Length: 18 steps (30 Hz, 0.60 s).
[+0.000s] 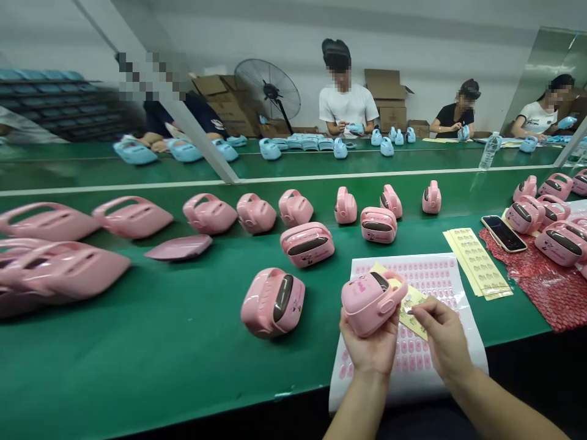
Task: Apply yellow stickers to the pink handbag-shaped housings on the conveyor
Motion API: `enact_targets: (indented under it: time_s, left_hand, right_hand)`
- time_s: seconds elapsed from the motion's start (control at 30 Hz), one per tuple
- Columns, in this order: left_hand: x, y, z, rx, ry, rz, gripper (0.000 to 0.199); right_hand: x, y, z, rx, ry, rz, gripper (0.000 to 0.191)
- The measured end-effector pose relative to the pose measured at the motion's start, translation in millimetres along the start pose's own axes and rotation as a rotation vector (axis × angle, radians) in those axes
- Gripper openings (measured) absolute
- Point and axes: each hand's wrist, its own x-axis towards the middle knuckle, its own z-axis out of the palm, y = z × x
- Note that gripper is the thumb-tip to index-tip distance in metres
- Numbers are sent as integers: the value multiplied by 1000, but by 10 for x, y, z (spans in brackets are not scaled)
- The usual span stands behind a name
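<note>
My left hand (372, 351) holds a pink handled case (364, 305) from below, tilted, with its dark window and handle toward the right. Just right of it, my right hand (443, 336) pinches thumb and forefinger on a small pale sticker (409, 310). Beneath both hands lies a white sheet of pink stickers (470, 354), with a yellow sticker sheet (416, 297) across it, partly hidden by the case. A finished-looking pink case (273, 304) with a dark window stands on the green table to the left.
More pink cases (308, 244) stand in rows along the green table (183, 360). At right are yellow sticker sheets (479, 263), a phone (503, 233) and red bubble wrap (541, 281). Beyond a rail, co-workers (347, 107) handle blue cases; a bottle (490, 150) stands there.
</note>
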Motion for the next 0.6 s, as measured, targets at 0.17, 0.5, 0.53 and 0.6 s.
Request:
enact_targets:
  time_s: [0.17,0.5,0.53,0.6]
  left_hand:
    - [-55,-62,21,-74,46,-47,42]
    - [-92,-123,136,-85,203,-88,41]
    - [-96,-126,145,-83,221,-93,41]
    - [-101,-129,160,-81,244,-97,42]
  right_hand:
    - [56,70,290,-105,-35,14,24]
    - [103,191,219,-536,34,-527,21]
    - [111,203,211,-588,46,-616,21]
    - [125,215,195,-695,64,-785,21]
